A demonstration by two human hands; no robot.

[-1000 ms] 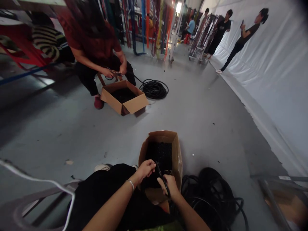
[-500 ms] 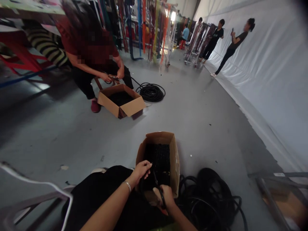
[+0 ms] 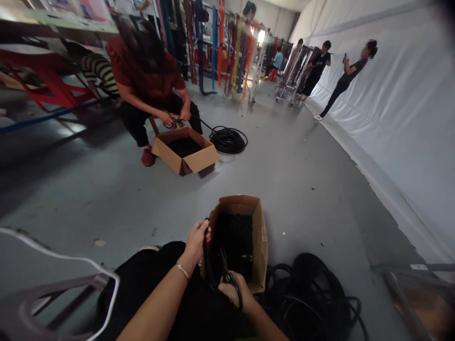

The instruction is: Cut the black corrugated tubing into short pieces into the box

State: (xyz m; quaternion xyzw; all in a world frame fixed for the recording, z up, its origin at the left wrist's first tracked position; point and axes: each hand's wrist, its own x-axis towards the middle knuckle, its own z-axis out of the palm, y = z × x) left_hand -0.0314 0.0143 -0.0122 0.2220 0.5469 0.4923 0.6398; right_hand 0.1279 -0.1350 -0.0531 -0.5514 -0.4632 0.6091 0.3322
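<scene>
Black cord tip (image 3: 207, 219) higher, hands (image 3: 196, 241) farther apart

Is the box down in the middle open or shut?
Open: we see straight into the cardboard box, with black bits inside.

**Bare left hand (image 3: 196, 240) pinching, bare right hand (image 3: 237, 287) gripping**

The bare, straight left forearm (image 3: 158, 297) slants forward, fingers (image 3: 207, 232) bent together. The bare right forearm (image 3: 265, 318) angles inward; its hand sits lower and nearer the body, thumb (image 3: 224, 287) pointing left.
</scene>
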